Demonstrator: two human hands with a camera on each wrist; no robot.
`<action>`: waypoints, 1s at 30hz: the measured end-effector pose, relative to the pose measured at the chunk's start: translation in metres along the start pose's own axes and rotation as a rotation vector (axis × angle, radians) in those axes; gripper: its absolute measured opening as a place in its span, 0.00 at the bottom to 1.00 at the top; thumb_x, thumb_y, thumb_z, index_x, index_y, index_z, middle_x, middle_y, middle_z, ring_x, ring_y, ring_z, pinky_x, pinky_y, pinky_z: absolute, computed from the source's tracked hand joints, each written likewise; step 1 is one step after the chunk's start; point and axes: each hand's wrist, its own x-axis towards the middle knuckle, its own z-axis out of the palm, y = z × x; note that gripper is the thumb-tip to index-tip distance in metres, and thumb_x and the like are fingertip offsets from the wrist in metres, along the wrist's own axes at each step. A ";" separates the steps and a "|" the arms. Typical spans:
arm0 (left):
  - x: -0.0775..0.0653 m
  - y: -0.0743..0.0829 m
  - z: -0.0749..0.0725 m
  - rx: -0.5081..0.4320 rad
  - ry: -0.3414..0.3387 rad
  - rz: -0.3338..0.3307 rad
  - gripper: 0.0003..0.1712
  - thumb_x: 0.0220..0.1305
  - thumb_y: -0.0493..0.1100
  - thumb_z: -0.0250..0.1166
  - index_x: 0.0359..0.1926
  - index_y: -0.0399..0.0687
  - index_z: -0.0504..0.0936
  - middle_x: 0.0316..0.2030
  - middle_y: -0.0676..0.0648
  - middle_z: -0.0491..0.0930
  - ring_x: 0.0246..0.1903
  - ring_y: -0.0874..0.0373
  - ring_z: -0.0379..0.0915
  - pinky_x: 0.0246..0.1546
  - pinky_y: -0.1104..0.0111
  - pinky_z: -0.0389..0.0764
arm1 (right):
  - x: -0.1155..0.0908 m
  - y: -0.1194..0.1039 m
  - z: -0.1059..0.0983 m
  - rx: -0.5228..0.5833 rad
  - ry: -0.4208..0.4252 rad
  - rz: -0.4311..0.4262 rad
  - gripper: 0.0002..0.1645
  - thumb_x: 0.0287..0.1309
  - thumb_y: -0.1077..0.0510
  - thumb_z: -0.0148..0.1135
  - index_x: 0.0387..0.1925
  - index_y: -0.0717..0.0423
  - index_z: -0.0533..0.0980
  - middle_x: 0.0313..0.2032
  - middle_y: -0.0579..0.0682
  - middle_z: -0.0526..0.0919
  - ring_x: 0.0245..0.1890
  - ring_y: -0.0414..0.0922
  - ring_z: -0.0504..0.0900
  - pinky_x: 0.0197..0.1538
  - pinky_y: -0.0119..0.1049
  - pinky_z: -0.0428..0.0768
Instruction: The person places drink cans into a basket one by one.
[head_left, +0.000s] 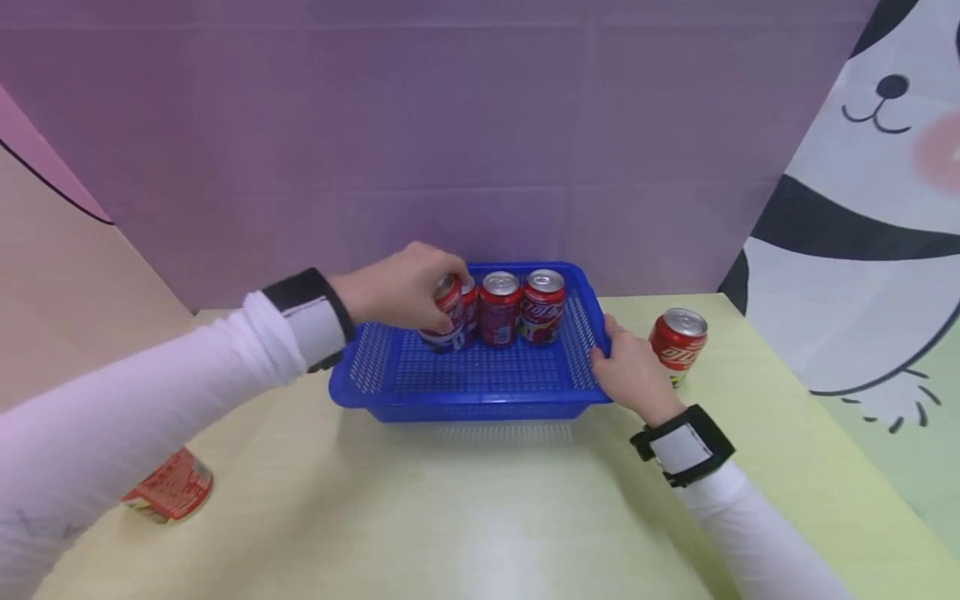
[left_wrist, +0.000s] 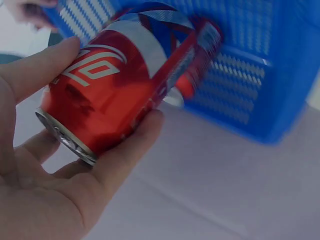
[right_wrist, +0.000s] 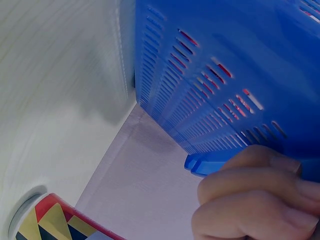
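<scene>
My left hand (head_left: 405,287) grips a red soda can (left_wrist: 107,92) near its silver top, fingers on one side and thumb on the other. This can stands, slightly tilted, over the left part of the blue plastic basket (head_left: 480,400). Right beside it is another can (head_left: 471,310), partly hidden behind it. Two more cans, a darker red one (head_left: 500,308) and a purplish-red one (head_left: 543,307), stand upright along the basket's back. On the basket's right rim, my right hand (head_left: 637,375) holds on with curled fingers (right_wrist: 255,200).
Just right of my right hand a red can (head_left: 678,342) stands on the pale table (head_left: 465,508). Another red can (head_left: 176,487) is at the table's left, partly covered by my left sleeve. A purple wall (head_left: 480,125) rises close behind the basket.
</scene>
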 end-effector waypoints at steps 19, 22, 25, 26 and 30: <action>0.089 0.045 0.086 0.037 -0.120 0.065 0.14 0.48 0.34 0.72 0.36 0.47 0.78 0.30 0.52 0.78 0.31 0.58 0.74 0.28 0.69 0.74 | 0.000 -0.006 0.007 -0.009 0.025 -0.013 0.38 0.69 0.59 0.49 0.72 0.74 0.50 0.46 0.73 0.79 0.25 0.51 0.83 0.20 0.39 0.78; 0.096 0.047 0.091 0.050 -0.124 0.056 0.14 0.47 0.35 0.73 0.33 0.48 0.77 0.29 0.53 0.77 0.30 0.59 0.74 0.27 0.69 0.74 | -0.001 -0.007 0.007 -0.001 0.012 -0.014 0.37 0.69 0.59 0.49 0.72 0.74 0.51 0.46 0.73 0.78 0.27 0.53 0.84 0.22 0.39 0.80; 0.101 0.049 0.093 0.062 -0.114 0.069 0.14 0.46 0.34 0.73 0.33 0.48 0.77 0.29 0.52 0.77 0.31 0.58 0.74 0.28 0.70 0.74 | -0.001 -0.009 0.006 -0.004 0.012 -0.026 0.37 0.68 0.60 0.49 0.72 0.74 0.51 0.46 0.73 0.79 0.27 0.53 0.83 0.23 0.40 0.81; 0.103 0.049 0.093 0.067 -0.111 0.082 0.15 0.46 0.34 0.73 0.34 0.48 0.77 0.30 0.52 0.77 0.32 0.58 0.73 0.28 0.70 0.74 | -0.001 -0.009 0.006 -0.010 0.018 -0.031 0.37 0.68 0.60 0.49 0.71 0.74 0.51 0.45 0.73 0.79 0.26 0.53 0.83 0.23 0.40 0.80; 0.108 0.053 0.093 0.105 -0.121 0.118 0.16 0.47 0.34 0.74 0.38 0.46 0.80 0.33 0.51 0.77 0.36 0.58 0.72 0.33 0.70 0.74 | -0.002 -0.009 0.007 -0.017 0.026 -0.035 0.37 0.68 0.59 0.49 0.71 0.74 0.52 0.43 0.72 0.79 0.23 0.51 0.82 0.21 0.39 0.78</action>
